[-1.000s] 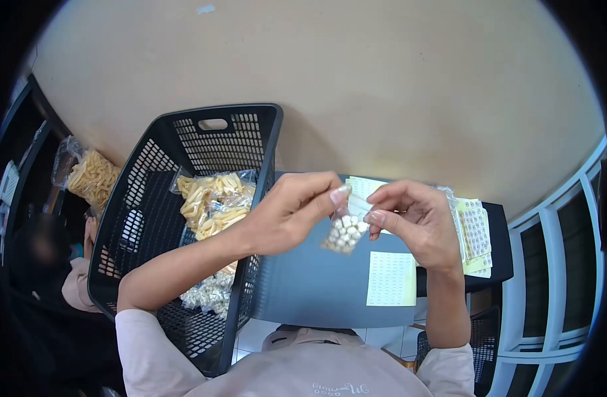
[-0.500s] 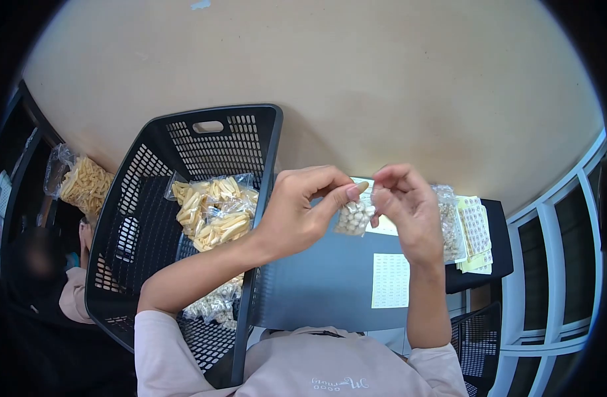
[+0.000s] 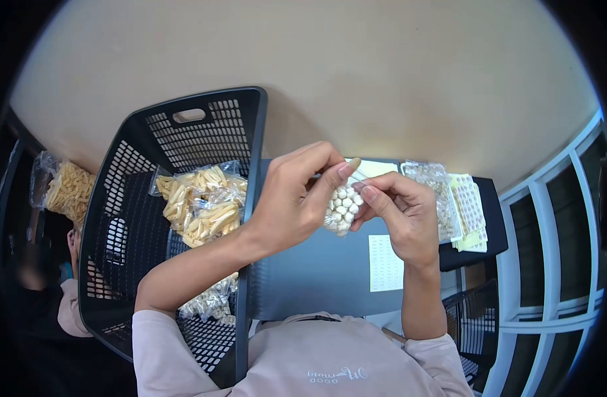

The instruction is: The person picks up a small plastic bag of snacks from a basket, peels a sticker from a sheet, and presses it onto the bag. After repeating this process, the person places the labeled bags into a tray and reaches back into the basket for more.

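Note:
A small clear plastic bag of white, rounded pieces [image 3: 342,212] hangs in front of me over the grey table [image 3: 303,278]. My left hand [image 3: 300,195] is closed, its thumb and forefinger pinching the gathered top of the bag. From the other side my right hand [image 3: 402,212] pinches the bag's upper right edge between thumb and fingertips. Some of its fingers are hidden behind the bag. Below the right hand lies a white label sheet [image 3: 386,264] with rows of small print.
At left, a black slatted basket [image 3: 254,145] holds bags of yellowish sticks [image 3: 207,198] and bags of white pieces [image 3: 211,301]. Sticker sheets [image 3: 471,212] and a bag of small pieces [image 3: 435,195] lie at right. Another person [image 3: 72,304] sits beyond the basket.
My right hand's fingers, raised and partly blurred before, have come down to pinch the bag's edge. The bag has turned slightly, and the whole view has shifted a little.

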A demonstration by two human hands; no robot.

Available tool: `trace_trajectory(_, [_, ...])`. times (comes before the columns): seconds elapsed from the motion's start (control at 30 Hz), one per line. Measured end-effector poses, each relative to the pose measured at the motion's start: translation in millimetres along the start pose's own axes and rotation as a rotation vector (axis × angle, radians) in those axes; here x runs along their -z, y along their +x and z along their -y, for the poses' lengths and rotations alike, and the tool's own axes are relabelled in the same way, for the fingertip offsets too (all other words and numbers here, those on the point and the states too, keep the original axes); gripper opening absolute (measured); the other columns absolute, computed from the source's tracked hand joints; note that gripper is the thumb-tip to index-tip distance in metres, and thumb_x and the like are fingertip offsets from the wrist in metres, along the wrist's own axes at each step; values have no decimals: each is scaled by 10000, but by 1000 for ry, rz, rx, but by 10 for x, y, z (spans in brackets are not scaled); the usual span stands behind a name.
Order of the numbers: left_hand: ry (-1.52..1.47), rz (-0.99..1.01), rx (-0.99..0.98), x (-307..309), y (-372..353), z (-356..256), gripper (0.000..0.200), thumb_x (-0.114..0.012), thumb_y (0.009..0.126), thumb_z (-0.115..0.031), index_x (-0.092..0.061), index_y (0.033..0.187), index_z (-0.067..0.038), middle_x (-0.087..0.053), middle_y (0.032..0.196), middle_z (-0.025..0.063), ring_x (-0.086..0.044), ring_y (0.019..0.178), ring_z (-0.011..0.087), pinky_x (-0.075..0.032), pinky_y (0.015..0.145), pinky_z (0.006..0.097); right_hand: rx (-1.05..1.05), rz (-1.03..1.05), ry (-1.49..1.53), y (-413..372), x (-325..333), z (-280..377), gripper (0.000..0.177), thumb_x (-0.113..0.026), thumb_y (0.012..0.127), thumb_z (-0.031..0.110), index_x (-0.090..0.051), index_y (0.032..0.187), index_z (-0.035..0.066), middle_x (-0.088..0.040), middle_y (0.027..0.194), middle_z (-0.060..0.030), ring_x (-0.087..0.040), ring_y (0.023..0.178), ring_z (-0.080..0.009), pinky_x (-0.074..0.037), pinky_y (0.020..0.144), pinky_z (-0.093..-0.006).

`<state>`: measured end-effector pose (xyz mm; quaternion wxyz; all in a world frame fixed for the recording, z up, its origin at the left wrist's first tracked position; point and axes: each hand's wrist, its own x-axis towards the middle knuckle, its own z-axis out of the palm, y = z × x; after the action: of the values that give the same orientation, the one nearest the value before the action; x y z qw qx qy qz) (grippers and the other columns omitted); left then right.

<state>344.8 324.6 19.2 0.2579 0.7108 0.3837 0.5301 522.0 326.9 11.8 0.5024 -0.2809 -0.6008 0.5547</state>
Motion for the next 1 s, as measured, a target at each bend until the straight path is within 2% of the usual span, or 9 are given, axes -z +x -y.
trace_trajectory(0.1, [46, -3, -61, -59, -32, 33, 164, -573, 927, -66, -570, 787, 20, -502, 648, 18, -420, 566, 56, -312, 481, 238, -13, -43, -59, -103, 72, 3, 111, -575, 917, 6, -636, 929, -85, -653, 745, -112, -641, 649, -143, -556, 581, -255])
trace_trajectory(0.17, [94, 71, -46, -62, -38, -68, 84, -570, 879, 3, -576, 802, 37, -546, 676, 116, -522, 565, 181, -397, 507, 290, 3, -85, -108, -222, 162, -19, 105, -566, 919, 0, -631, 923, -83, -647, 733, -111, -635, 643, -138, -551, 574, -257])
trace_trajectory(0.3, [2, -53, 7, -30, -55, 43, 163, -537, 944, -55, -553, 792, 2, -532, 660, 17, -456, 558, 45, -337, 473, 209, 26, -348, -170, -481, 539, -130, 164, -552, 946, 70, -612, 863, -58, -602, 656, -75, -587, 560, -114, -491, 486, -242])
trace_trajectory(0.43, [-130, -20, 156, -38, -2, 103, 219, -527, 975, -124, -547, 795, -1, -490, 653, -42, -413, 565, -3, -292, 470, 182, -220, -632, -250, -866, 1329, -602, 273, -558, 954, 157, -594, 753, -24, -517, 524, -18, -492, 420, -70, -347, 364, -226])
trace_trajectory(0.53, [-143, 15, 137, -78, 8, 104, 234, -532, 977, -147, -547, 793, -4, -478, 642, -54, -403, 559, -9, -281, 468, 177, -371, -828, -465, -1168, 1780, -1271, 304, -592, 939, 189, -595, 710, -10, -511, 517, -10, -480, 399, -73, -362, 364, -228])
trace_trajectory(0.63, [-156, 58, 151, -52, 1, 142, 232, -544, 974, -164, -558, 799, -13, -489, 636, -55, -408, 552, -12, -284, 465, 171, -284, -771, -735, -1499, 2065, -1987, 170, -723, 809, 119, -648, 826, -33, -607, 637, -56, -589, 541, -148, -478, 508, -284])
trace_trajectory(0.73, [-107, 84, 178, -37, -33, 126, 231, -548, 972, -167, -562, 797, -17, -503, 638, -49, -421, 548, -15, -292, 462, 166, -324, -693, -1056, -1619, 2000, -2177, 215, -758, 727, 70, -670, 899, -25, -658, 803, -117, -637, 693, -206, -504, 625, -322])
trace_trajectory(0.83, [-130, 69, 190, -49, -15, 127, 231, -556, 969, -173, -565, 796, -20, -508, 630, -46, -431, 539, -15, -299, 457, 162, -351, -693, -1166, -1747, 2016, -2306, 298, -778, 715, 87, -685, 985, 3, -665, 833, -105, -633, 686, -191, -513, 652, -304])
trace_trajectory(1.0, [-131, 112, 188, -36, -22, 126, 232, -552, 971, -168, -566, 800, -12, -515, 631, -42, -444, 542, -8, -311, 462, 162, -548, -765, -976, -1790, 2074, -2242, 326, -783, 710, 110, -694, 1007, 12, -693, 837, -102, -650, 707, -185, -516, 677, -302])
